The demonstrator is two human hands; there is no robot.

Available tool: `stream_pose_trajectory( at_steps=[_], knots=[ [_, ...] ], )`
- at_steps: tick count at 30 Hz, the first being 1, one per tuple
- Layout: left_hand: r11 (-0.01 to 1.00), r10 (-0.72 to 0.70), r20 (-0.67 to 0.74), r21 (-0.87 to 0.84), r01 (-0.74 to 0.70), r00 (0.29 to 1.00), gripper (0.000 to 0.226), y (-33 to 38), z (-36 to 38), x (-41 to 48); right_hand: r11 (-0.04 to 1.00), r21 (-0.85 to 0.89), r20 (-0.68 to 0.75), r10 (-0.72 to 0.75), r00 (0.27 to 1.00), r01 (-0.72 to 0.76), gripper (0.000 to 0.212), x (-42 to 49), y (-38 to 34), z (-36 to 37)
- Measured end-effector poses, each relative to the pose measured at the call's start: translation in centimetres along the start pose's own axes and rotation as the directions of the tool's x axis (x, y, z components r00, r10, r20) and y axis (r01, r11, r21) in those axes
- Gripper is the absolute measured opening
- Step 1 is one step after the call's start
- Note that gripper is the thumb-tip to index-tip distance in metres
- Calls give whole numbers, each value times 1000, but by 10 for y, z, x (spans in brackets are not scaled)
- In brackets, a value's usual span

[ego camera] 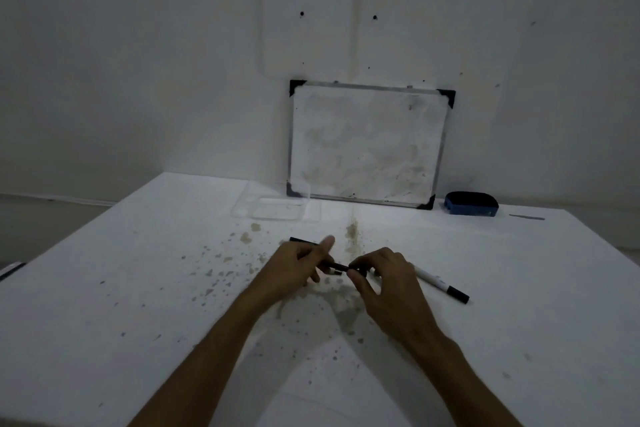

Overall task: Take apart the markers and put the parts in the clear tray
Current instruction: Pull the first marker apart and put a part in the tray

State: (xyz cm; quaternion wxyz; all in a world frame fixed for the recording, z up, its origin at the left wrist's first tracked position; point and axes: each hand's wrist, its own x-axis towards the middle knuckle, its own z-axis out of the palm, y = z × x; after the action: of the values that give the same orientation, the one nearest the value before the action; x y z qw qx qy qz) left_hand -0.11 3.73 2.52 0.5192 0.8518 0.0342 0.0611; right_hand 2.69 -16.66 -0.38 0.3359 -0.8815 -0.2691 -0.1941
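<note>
A white table fills the lower part of the view, its top speckled with brownish stains and flecks, thickest around the middle. Behind it stands a pale wall dotted with small dark marks. A whiteboard with black corners leans upright against that wall, its face smudged. A blue eraser sits on the table to the right of the whiteboard. The clear tray lies at the far side of the table, just in front of the whiteboard's lower left corner; it looks empty, though its clear walls are faint.

Both hands meet over the middle of the table, holding a dark marker between them. Its long axis runs roughly left to right, tilted a little down to the right. The left hand wraps the marker's left end, fingers curled around it and thumb stretched up and away. The right hand pinches the marker's right end between thumb and forefinger, the other fingers curled loosely. Whether the cap is on or partly off I cannot tell.

A second marker, white with a black cap, lies flat on the table just right of the right hand, its capped end pointing down to the right. A thin dark piece shows beyond the left hand.
</note>
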Motion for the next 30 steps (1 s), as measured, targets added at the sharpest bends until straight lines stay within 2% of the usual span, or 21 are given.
stream_pose_trajectory(
  at_steps=[3,6,8,10,12,17,24,27,30],
  knots=[
    [965,-77,-126,240,106,989,65,-17,-37,25,997,-77,66,-23,998,28,18,25,-8,3],
    [833,-33,-367,503,228,930,54,-53,-68,46,992,-111,99,-51,994,62,18,65,-21,13],
    [766,-14,-416,580,278,909,67,-78,-79,52,990,-123,115,-61,992,75,19,96,-30,25],
    [726,-57,-390,615,306,919,86,-99,-84,56,990,-121,124,-56,991,71,19,128,-39,41],
    [703,-83,-359,640,310,930,95,-113,-85,59,992,-118,158,-22,987,41,20,160,-46,59],
    [683,-57,-337,673,283,940,100,-118,-82,65,984,-176,293,83,953,-31,22,230,-51,113],
    [697,-51,-333,663,272,942,103,-119,-83,66,945,-325,493,208,845,-43,32,284,-38,170],
    [703,-40,-338,660,267,940,103,-120,-82,67,947,-313,512,234,827,-75,36,288,-34,178],
    [711,-48,-342,648,273,938,102,-120,-83,67,970,-214,461,203,864,-114,35,287,-39,165]
  ],
)
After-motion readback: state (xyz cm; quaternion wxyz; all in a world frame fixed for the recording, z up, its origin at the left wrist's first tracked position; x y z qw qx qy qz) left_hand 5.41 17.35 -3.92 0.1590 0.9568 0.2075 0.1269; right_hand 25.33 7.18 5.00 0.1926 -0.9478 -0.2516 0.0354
